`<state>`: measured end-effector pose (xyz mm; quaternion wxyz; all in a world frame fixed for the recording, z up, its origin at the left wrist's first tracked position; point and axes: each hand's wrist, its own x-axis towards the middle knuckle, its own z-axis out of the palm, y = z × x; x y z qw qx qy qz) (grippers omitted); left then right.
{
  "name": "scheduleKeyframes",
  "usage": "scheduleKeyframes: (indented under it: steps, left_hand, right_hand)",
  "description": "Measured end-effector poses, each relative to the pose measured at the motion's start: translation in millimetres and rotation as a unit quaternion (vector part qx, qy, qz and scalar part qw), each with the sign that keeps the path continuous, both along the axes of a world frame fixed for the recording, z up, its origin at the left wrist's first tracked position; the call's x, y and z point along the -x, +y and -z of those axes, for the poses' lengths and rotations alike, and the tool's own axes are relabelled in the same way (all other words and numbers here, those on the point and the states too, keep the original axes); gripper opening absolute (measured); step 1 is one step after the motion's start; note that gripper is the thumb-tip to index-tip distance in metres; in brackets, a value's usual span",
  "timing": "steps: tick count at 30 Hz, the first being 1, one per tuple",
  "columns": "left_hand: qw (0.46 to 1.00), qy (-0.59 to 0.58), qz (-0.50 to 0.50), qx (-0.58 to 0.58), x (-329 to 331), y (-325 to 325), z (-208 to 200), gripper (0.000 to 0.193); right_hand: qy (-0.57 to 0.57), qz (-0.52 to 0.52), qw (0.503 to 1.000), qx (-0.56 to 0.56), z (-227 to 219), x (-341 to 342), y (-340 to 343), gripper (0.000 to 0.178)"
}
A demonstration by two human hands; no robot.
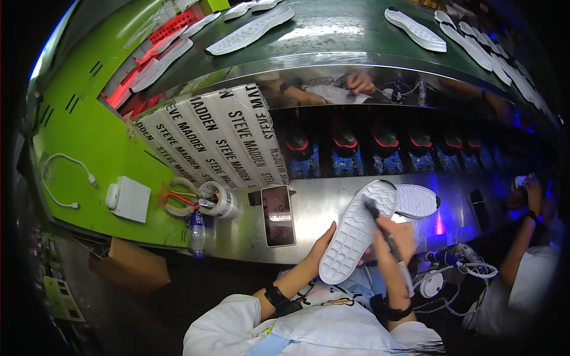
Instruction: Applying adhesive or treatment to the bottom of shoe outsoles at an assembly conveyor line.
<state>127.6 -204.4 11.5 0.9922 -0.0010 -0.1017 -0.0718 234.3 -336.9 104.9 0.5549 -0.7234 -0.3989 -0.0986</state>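
My left hand [320,242] holds a white shoe sole [356,231] from behind, tread side facing me, tilted with its toe up to the right. My right hand [395,234] grips a thin dark brush [380,222] whose tip rests on the upper part of the sole. A second white sole [417,200] lies on the steel bench just beyond the held one.
A phone [278,215] lies on the steel bench [320,204], with tape rolls [217,199], scissors [184,199], a plastic bottle [197,231], a white box [132,199] and cable [59,178] to the left. Several white soles [249,31] ride the green belt above. Another person [522,237] works at right.
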Motion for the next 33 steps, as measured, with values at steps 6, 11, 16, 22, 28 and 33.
scheduleKeyframes:
  steps: [6, 11, 16, 22, 28, 33]
  left_hand:
    - [0.953, 0.240, -0.147, -0.109, 5.1, 12.0, 3.4, 0.046]
    - [0.986, 0.073, -0.135, -0.061, -7.9, 23.8, -7.7, 0.057]
    - [0.953, 0.177, -0.197, -0.150, -11.2, 28.6, -28.2, 0.059]
    - [0.962, 0.126, -0.067, -0.231, -23.2, 48.5, -38.1, 0.059]
    - [0.931, 0.239, 0.098, -0.258, -36.8, 47.9, -35.7, 0.040]
    - [0.824, 0.147, 0.234, -0.495, -42.9, 45.7, -10.5, 0.029]
  right_hand:
    - [0.126, -0.109, 0.986, -0.013, -1.7, 25.2, 2.4, 0.030]
    - [-0.028, -0.264, 0.962, 0.055, -7.1, 45.9, 4.6, 0.027]
    - [0.023, -0.288, 0.954, 0.078, -3.2, 29.0, 4.8, 0.024]
    - [0.203, -0.340, 0.916, 0.065, -5.2, 22.5, -1.3, 0.022]
    - [0.204, -0.393, 0.891, 0.104, -11.1, 8.9, -9.7, 0.023]
    - [0.059, -0.437, 0.865, 0.240, -21.8, -0.7, -20.6, 0.025]
